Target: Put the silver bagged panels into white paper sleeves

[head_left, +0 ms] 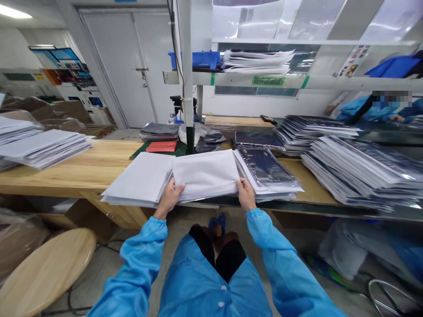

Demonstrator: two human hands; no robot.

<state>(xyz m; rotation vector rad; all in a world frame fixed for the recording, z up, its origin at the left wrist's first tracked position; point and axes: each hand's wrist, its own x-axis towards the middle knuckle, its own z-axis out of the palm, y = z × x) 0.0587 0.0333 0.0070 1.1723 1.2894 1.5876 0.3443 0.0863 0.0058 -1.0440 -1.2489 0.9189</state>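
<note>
Between my two hands is a white sheet-like pouch (208,174), possibly with more beneath it, at the bench's front edge. My left hand (170,197) pinches its left edge, thumb on top. On the opposite edge, my right hand (246,193) grips with the fingers curled around. Left of it lies a stack of white sheets (140,178), close against my left hand. To the right, a dark flat panel in clear wrap (267,166) rests on white sheets, just beyond my right hand. The undersides of both hands are hidden.
Tall piles of wrapped panels (366,171) stand at the right, with white stacks (44,147) at the far left. A post (187,66) rises behind the work, near a red sheet (161,146). A round stool (49,273) is lower left; a co-worker's sleeve (357,110) shows right.
</note>
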